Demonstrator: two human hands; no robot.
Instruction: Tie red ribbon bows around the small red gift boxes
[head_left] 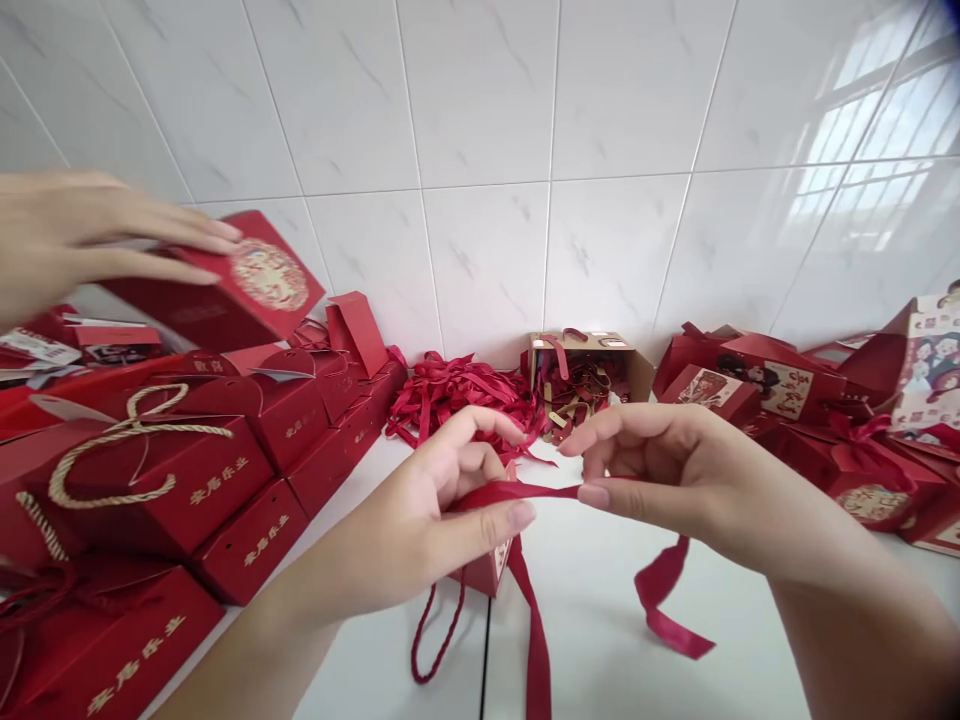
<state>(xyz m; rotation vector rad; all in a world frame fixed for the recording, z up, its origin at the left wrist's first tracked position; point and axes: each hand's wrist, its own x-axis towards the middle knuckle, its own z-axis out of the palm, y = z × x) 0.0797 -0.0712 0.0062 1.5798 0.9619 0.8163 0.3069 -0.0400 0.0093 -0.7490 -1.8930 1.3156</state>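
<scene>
Above the middle of a white table [600,620], a person's two bare hands hold a dark red ribbon [551,491] between them. The left hand [450,515] is narrowed on it, the thumb lying along the band and the fingers curled; the right hand [664,465] pinches it between thumb and fingertips. The short stretch between them runs nearly level and looks fairly taut. One tail drops beside the left hand toward the near edge; another hangs at the right hand, ending in a shiny curl. The ribbon looks very light, soft and smooth, so it would probably slip or twist under a loose touch; a flat pinch close to the part being worked should suit it best, with the tails left free. Partly hidden behind the left hand stands a small red box [504,567], likely light, thin-walled card that would dent if squeezed; its lower edges seem the firmer hold. A red cord [439,660] loops down just left of it. Farther back are a heap of red ribbons [465,390] and a carton [637,370] of small strips. Red boxes [225,480] are stacked at left, where another person's hand [112,230] grips a larger box [262,285].
</scene>
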